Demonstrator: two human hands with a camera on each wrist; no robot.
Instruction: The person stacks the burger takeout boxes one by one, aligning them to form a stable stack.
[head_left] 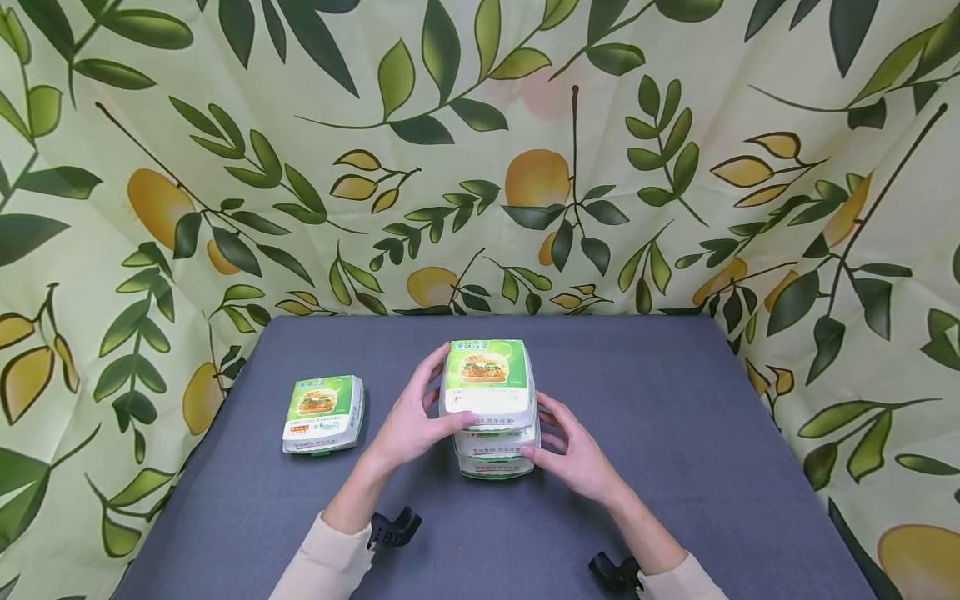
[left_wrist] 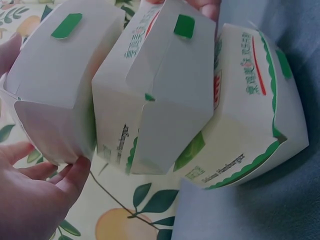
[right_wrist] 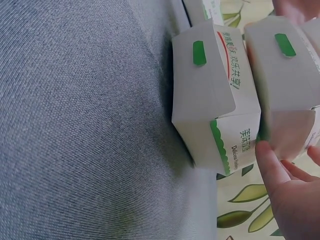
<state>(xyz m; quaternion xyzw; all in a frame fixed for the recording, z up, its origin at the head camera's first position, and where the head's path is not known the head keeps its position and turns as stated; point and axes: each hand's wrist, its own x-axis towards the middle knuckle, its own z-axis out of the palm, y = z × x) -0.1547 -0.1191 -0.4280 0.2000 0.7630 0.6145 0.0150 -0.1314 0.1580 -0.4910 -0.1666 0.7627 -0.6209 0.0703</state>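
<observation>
Three white and green burger boxes stand stacked in the middle of the table in the head view. My left hand grips the top burger box, its thumb on the front edge and fingers along the left side. On the right side, my right hand holds the middle burger box between thumb and fingers. Beneath them, the bottom burger box rests on the table. In the left wrist view the top box tilts slightly away from the middle one, with a narrow wedge between them.
Another burger box lies flat on the grey-blue table, left of the stack. A leaf-and-fruit patterned cloth hangs behind the table and along both sides. Black wrist devices sit at both sleeves.
</observation>
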